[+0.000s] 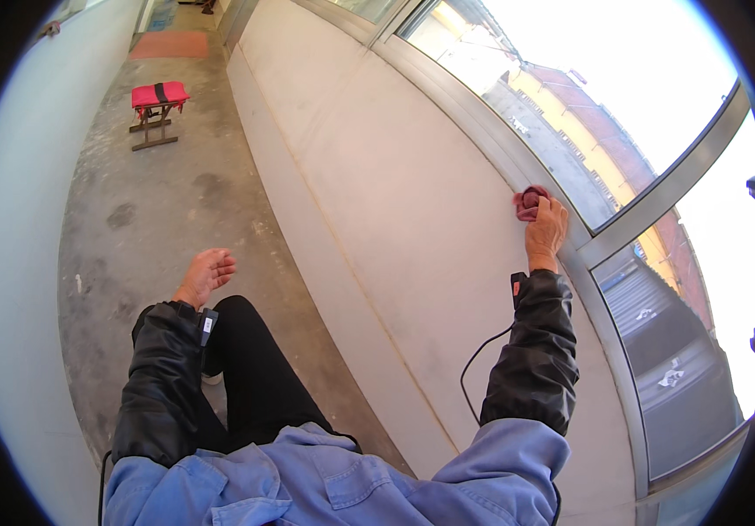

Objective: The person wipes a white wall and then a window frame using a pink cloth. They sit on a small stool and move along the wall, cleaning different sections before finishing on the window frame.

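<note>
My right hand point(547, 229) grips a crumpled dark red cloth point(530, 200) and presses it at the lower metal window frame point(482, 148), where the frame meets the pale wall point(364, 164). Part of the cloth is hidden under my fingers. My left hand point(208, 275) hangs in the air above the concrete floor, near my knee, with its fingers slightly bent and nothing in it. Black sleeve covers reach up both forearms, and a small device is strapped at each wrist.
A folding stool point(159, 98) with a pink seat stands on the concrete floor point(173, 197) ahead. Beyond it lies a reddish mat point(170, 45). A white wall point(29, 230) runs along the left side. A black cable loops beside my right forearm.
</note>
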The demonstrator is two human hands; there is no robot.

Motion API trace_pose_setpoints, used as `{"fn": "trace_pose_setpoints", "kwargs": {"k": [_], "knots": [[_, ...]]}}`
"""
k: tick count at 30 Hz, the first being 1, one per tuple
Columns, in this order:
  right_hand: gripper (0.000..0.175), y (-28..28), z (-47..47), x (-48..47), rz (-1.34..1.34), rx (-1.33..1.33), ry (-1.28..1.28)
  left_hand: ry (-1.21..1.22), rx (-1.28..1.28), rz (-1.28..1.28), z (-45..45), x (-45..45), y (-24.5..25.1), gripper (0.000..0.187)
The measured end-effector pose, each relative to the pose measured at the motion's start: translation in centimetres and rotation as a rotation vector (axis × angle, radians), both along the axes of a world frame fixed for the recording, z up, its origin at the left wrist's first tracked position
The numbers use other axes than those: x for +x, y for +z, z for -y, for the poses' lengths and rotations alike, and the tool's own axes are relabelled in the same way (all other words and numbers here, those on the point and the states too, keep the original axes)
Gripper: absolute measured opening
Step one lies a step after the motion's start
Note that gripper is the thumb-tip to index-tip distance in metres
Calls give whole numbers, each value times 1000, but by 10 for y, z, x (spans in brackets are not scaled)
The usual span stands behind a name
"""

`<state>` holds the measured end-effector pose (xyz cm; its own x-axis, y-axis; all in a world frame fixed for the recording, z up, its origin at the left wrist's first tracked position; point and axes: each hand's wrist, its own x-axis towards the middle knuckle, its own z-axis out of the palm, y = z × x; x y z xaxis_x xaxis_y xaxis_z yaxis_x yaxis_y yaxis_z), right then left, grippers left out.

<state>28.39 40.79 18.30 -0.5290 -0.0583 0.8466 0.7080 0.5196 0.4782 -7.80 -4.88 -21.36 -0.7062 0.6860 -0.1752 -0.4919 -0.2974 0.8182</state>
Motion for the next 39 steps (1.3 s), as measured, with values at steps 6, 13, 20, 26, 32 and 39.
{"fn": "trace_pose_setpoints", "kwargs": {"k": [6, 13, 20, 26, 32, 39], "knots": [[19, -4, 11, 35, -175, -47, -238, -15, 17, 29, 0, -2, 0, 26], [17, -8, -9, 13, -40, -69, -161, 26, 20, 30, 8, 3, 3, 25], [18, -1, -30, -37, 4, -134, -148, 76, 1, 27, 22, 11, 13, 23], [20, 2, -46, -101, 54, -109, -134, 56, 52, 32, 26, 9, 16, 24], [14, 2, -42, -152, 90, -110, -110, -42, 9, 46, 5, 2, 16, 25], [12, -5, -42, -205, 122, -76, -80, -156, -24, 61, -17, -14, -4, 24]]}}
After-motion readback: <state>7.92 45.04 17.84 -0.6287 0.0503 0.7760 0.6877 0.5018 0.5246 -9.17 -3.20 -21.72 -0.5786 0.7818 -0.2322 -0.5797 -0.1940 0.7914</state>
